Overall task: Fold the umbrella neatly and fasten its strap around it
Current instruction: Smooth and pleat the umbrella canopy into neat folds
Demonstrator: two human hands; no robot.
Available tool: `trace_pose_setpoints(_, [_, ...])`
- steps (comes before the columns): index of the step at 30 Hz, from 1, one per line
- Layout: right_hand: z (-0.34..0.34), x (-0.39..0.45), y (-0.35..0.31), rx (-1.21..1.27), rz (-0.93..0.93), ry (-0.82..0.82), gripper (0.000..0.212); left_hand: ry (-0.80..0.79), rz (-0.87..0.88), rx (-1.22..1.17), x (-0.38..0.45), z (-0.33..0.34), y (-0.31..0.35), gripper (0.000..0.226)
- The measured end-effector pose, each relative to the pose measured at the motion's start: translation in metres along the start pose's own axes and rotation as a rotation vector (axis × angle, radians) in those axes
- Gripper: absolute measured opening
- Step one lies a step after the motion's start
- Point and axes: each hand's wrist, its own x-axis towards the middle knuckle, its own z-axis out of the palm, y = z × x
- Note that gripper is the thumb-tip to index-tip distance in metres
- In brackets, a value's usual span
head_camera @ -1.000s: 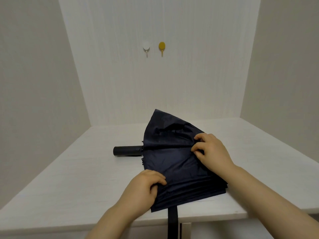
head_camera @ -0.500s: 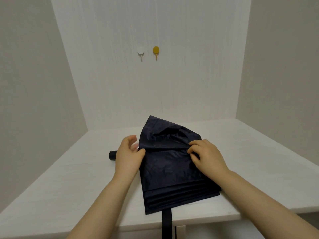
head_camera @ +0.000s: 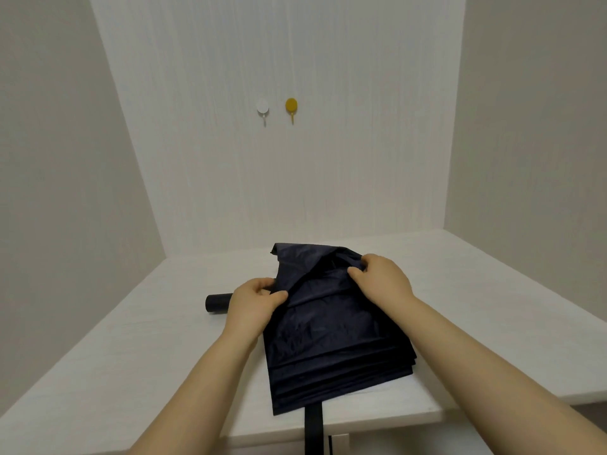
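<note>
A dark navy umbrella (head_camera: 331,336) lies collapsed on the white table (head_camera: 131,362), its canopy spread in flat pleats toward me. Its black handle (head_camera: 217,303) sticks out to the left. The black strap (head_camera: 313,428) hangs over the table's front edge. My left hand (head_camera: 253,302) pinches a fold of the canopy at its left side, close to the handle. My right hand (head_camera: 382,277) grips bunched fabric at the upper right. A raised flap of cloth stands between the two hands.
Walls close the table in on the left, back and right. A white hook (head_camera: 262,108) and a yellow hook (head_camera: 291,107) are stuck on the back wall. The table's front edge runs just below the umbrella.
My left hand went from the canopy's near-left edge up to the fold by the handle. The right hand shifted slightly farther back, and the far flap has been pulled up and over.
</note>
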Motion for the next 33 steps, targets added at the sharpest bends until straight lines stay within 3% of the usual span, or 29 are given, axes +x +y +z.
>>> trace_pose_setpoints(3, [0.001, 0.004, -0.008, -0.08, 0.075, -0.014, 0.027, -0.024, 0.026, 0.022, -0.001, 0.002, -0.001, 0.012])
trace_pose_setpoints(7, [0.004, 0.001, -0.009, -0.073, 0.095, 0.047, 0.025, -0.031, 0.027, 0.042, 0.003, 0.003, -0.005, 0.016])
trace_pose_setpoints(14, [-0.005, -0.003, 0.013, 0.365, 0.006, 0.089, 0.016, -0.016, 0.112, -0.024, 0.003, -0.001, -0.007, 0.03])
trace_pose_setpoints(18, [-0.014, -0.011, 0.027, 0.534, -0.043, 0.053, 0.004, -0.046, 0.133, -0.145, 0.002, -0.006, -0.013, 0.019])
trace_pose_setpoints(23, [-0.018, -0.016, 0.039, 0.467, -0.103, 0.031, 0.014, -0.114, 0.134, -0.21, 0.002, -0.013, -0.027, 0.043])
trace_pose_setpoints(29, [-0.022, -0.016, 0.032, 0.49, -0.059, -0.075, 0.02, -0.171, 0.158, -0.169, -0.002, -0.019, -0.034, 0.036])
trace_pose_setpoints(33, [-0.02, -0.012, 0.025, 0.368, -0.074, -0.098, 0.018, -0.141, 0.171, -0.13, -0.003, -0.02, -0.033, 0.039])
